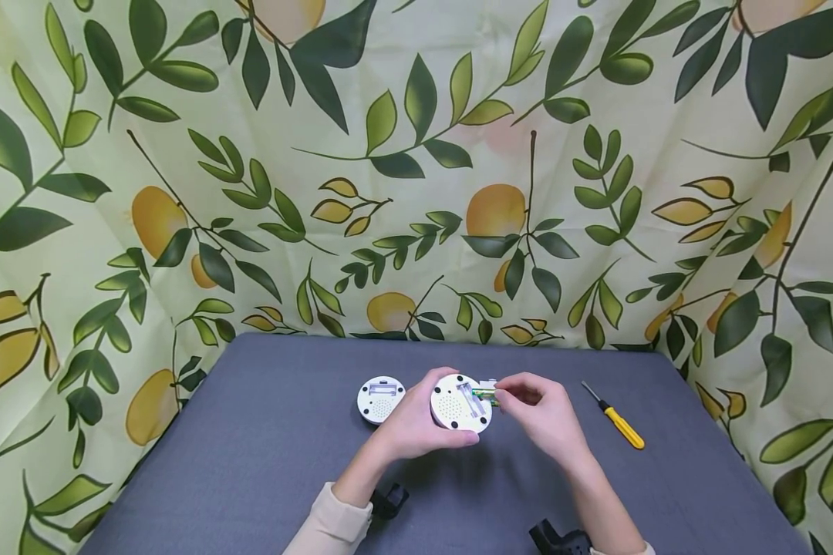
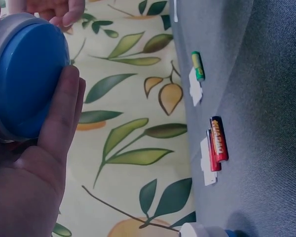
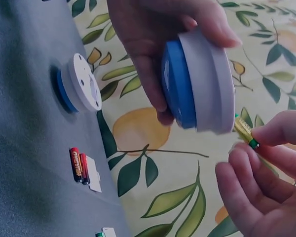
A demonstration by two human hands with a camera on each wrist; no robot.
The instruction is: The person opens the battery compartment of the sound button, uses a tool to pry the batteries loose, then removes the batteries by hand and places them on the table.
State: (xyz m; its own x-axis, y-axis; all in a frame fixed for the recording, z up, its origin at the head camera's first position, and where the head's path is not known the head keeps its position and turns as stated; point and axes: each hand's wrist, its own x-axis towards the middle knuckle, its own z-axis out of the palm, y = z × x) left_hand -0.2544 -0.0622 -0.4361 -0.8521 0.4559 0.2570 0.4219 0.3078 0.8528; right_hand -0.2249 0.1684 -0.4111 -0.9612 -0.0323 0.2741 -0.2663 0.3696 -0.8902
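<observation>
My left hand (image 1: pixel 416 420) grips a round white-and-blue push-button device (image 1: pixel 451 416), its white underside with the battery slot and speaker holes facing up. In the left wrist view its blue dome (image 2: pixel 32 81) rests against the fingers. My right hand (image 1: pixel 544 416) pinches a green-and-yellow battery (image 3: pixel 245 131) between thumb and fingertips, right at the edge of the white underside. A second such device (image 1: pixel 380 398) lies underside up on the table, left of the held one.
Two red-and-black batteries (image 2: pixel 217 143) lie by a small white cover (image 2: pixel 207 173). Another green battery (image 2: pixel 198 66) lies beside a second white cover (image 2: pixel 194 89). A yellow-handled screwdriver (image 1: pixel 623 426) is on the right of the grey table (image 1: pixel 250 462). Leaf-patterned cloth (image 1: pixel 403 193) stands behind.
</observation>
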